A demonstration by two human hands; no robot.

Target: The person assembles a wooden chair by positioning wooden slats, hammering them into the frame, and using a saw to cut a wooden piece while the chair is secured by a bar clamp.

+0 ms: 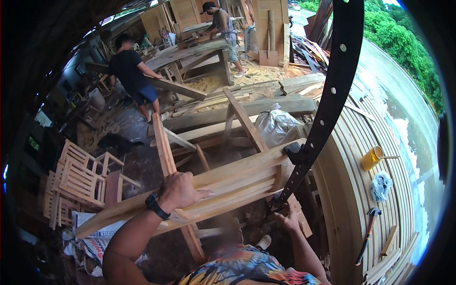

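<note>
Across the sawhorse (pixel 164 152) in front of me lies a set of long pale wooden boards (pixel 232 168) laid side by side. My left hand (pixel 179 191), with a black watch at the wrist, presses on these boards; its thumb stretches along the wood and its fingers curl over the far side. A long black bar clamp (pixel 327 102) with a row of holes crosses the boards' right end, and one jaw touches the wood there. My right hand (pixel 289 220) is closed around the clamp's near end, where its fingers are partly hidden.
At the right, stacked long planks (pixel 337 209) carry a hammer (pixel 368 235), a yellow pot (pixel 372 158) and a clear plastic bag (pixel 381 185). Slatted wooden frames (pixel 80 178) stand at left. Two people work behind, one (pixel 130 71) holding a plank. A white sack (pixel 277 124) sits beyond the boards.
</note>
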